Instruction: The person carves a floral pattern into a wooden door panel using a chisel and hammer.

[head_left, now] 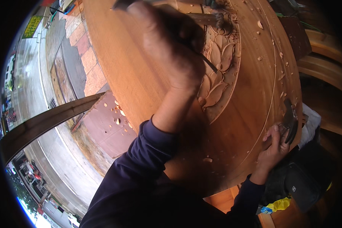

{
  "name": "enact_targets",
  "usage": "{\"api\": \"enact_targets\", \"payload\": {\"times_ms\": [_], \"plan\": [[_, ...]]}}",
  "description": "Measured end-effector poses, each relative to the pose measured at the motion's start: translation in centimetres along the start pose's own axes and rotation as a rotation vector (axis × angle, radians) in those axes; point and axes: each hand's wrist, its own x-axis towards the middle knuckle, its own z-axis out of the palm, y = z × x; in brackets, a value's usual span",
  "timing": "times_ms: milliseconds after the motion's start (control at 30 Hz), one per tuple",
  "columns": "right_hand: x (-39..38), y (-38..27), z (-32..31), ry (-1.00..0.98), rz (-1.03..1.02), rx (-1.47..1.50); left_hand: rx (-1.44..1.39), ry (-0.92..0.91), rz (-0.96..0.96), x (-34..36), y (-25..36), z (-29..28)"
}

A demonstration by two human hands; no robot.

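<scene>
Right now, looking down on a broad wooden panel (254, 102), orange-brown, rounded along the right, with a long curved line cut near that edge. Off left, catching a grey street (28, 76) and, closer in, a brown board (97, 133) just beside the panel. Over on the right, spotting curved wooden pieces (326, 72), then a black bag (311, 182) lower down. Back to the middle — seeing the left hand (174, 45), blurred, above the panel's upper half, with fingers closed in a grip. Just beside it, finding a sunken band of carved leaves (218, 93). Down at the panel's right rim, picking out the right hand (274, 146), with fingers partly curled, right up against a dark curved object (291, 121); can't tell whether gripping it. Smaller again — tracing a thin dark tool (209, 64) from the left fist toward the leaves, can't tell if touching. Smallest of all, noting pale wood chips (260, 25) strewn over panel and board.
</scene>
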Motion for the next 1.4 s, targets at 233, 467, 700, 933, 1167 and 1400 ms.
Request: {"api": "enact_targets", "payload": {"times_ms": [233, 467, 700, 933, 1167, 1400], "plan": [[-2.0, 1.6, -0.4, 0.057, 0.076, 0.153, -0.194, 0.106, -0.069, 0.7, -0.9, -0.9], [-2.1, 1.8, -0.3, 0.021, 0.031, 0.164, -0.033, 0.168, 0.022, -0.2, -1.1, -1.9], [-2.1, 2.4, -0.7, 0.004, 0.037, 0.112, 0.062, 0.092, 0.342, -7.1, -1.3, -2.8], [-1.9, 1.4, 0.1, 0.020, 0.011, 0.136, -0.280, 0.205, 0.036, -6.4, 1.4, 1.0], [-4.8, 1.8, -3.7, -0.061, -0.214, -0.418, 0.672, -0.282, -0.036, -5.4, 6.8, -1.8], [-7.9, -0.4, -4.5, -0.181, -0.463, -0.891, 1.480, -1.081, 0.464, -5.2, 6.5, -5.5]]}}
